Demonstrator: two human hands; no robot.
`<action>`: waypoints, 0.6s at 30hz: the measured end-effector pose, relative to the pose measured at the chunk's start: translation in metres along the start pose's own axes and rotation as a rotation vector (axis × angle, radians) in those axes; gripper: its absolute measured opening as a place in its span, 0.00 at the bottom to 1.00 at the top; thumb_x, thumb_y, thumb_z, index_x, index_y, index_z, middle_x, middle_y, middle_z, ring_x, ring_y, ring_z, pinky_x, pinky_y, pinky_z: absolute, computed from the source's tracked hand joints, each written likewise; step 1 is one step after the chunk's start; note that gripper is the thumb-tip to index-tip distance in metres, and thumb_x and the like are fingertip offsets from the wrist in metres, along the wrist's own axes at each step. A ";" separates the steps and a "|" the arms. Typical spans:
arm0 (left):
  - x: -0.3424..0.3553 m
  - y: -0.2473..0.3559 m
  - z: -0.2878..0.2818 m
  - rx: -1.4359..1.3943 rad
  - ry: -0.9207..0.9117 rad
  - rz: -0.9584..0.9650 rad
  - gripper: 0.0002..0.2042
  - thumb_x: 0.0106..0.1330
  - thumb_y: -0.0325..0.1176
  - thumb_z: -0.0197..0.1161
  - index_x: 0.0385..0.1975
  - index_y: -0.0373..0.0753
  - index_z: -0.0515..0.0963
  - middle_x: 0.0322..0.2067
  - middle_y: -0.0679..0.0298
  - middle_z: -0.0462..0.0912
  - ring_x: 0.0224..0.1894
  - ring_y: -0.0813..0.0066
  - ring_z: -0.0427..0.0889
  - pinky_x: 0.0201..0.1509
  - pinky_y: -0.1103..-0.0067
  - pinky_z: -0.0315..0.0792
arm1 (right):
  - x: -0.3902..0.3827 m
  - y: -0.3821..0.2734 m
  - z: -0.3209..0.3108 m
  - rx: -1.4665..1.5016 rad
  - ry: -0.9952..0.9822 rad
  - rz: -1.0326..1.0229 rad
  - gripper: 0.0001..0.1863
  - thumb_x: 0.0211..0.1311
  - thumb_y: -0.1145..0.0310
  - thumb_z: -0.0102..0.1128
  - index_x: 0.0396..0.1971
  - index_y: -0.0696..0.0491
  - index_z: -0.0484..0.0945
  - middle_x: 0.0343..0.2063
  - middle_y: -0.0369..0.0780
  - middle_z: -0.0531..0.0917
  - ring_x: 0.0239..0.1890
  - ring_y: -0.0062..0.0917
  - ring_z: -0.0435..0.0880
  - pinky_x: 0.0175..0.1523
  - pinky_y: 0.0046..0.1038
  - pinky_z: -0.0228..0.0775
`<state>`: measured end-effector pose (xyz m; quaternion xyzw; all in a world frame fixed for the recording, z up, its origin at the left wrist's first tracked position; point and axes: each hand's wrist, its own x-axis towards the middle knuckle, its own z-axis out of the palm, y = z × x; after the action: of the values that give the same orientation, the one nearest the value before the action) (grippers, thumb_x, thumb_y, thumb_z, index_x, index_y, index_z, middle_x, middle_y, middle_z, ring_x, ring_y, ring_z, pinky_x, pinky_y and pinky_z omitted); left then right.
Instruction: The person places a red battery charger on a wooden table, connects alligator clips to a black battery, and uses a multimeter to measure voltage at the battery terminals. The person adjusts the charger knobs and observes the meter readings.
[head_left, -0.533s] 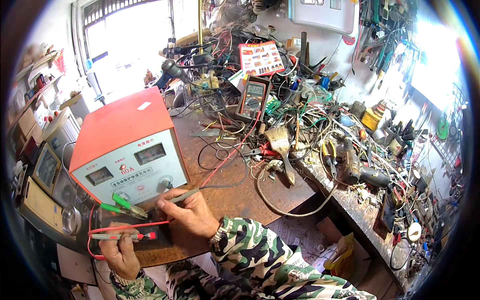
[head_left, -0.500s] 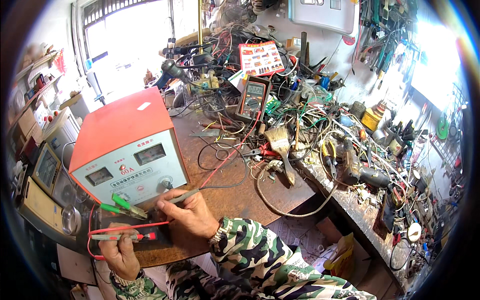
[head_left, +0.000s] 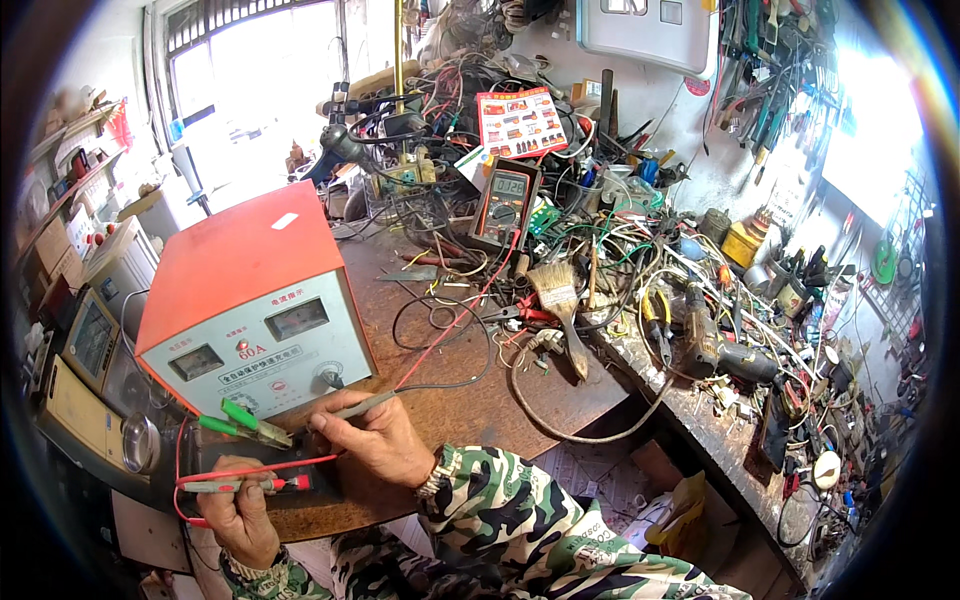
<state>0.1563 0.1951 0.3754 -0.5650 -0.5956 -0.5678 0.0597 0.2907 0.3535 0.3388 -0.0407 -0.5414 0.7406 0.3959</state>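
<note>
At the lower left, my left hand (head_left: 243, 525) is closed around a grey and red test probe (head_left: 212, 487) that lies sideways. My right hand (head_left: 385, 440), a little higher and to the right, pinches a second, grey test probe (head_left: 368, 404) with a dark lead. Its tip is hidden by my fingers. Just beyond my hands are clamp clips (head_left: 240, 414) with green handles, in front of an orange-topped charger box (head_left: 245, 255) with two meter windows. A red lead (head_left: 310, 461) passes between my hands. Farther back, a multimeter (head_left: 507, 200) with a lit display leans upright.
A flat brush (head_left: 556, 290) and pliers (head_left: 657, 315) lie right of the bench top (head_left: 450, 420). Tangled wires and tools pile up along the back and right. A power drill (head_left: 700, 335) sits on the right bench. At far left stands a beige scale-like device (head_left: 85, 420).
My right hand and its probe have shifted slightly left and down toward the green-handled clips. My left hand keeps its grip almost in place. The multimeter display reading has changed.
</note>
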 end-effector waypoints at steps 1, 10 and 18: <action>0.000 -0.001 0.000 -0.008 -0.001 0.003 0.13 0.72 0.34 0.55 0.32 0.29 0.76 0.27 0.55 0.79 0.25 0.74 0.75 0.27 0.78 0.69 | 0.000 0.000 0.000 0.003 0.003 -0.001 0.10 0.73 0.66 0.59 0.40 0.59 0.81 0.27 0.29 0.80 0.30 0.10 0.74 0.36 0.17 0.67; 0.003 0.005 -0.001 0.072 -0.026 0.001 0.10 0.70 0.31 0.55 0.31 0.29 0.75 0.27 0.55 0.78 0.26 0.71 0.75 0.28 0.76 0.69 | -0.002 0.005 -0.002 0.033 -0.040 -0.028 0.10 0.73 0.67 0.59 0.42 0.59 0.80 0.31 0.30 0.80 0.34 0.10 0.75 0.39 0.19 0.69; -0.005 0.008 -0.006 0.038 0.019 -0.092 0.11 0.69 0.33 0.56 0.30 0.30 0.76 0.28 0.55 0.78 0.27 0.70 0.76 0.29 0.75 0.69 | -0.002 0.009 0.002 -0.055 0.008 -0.022 0.11 0.72 0.68 0.60 0.42 0.61 0.82 0.32 0.31 0.82 0.36 0.13 0.77 0.41 0.20 0.71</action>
<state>0.1609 0.1854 0.3791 -0.5304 -0.6311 -0.5639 0.0498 0.2862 0.3495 0.3317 -0.0484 -0.5603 0.7210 0.4048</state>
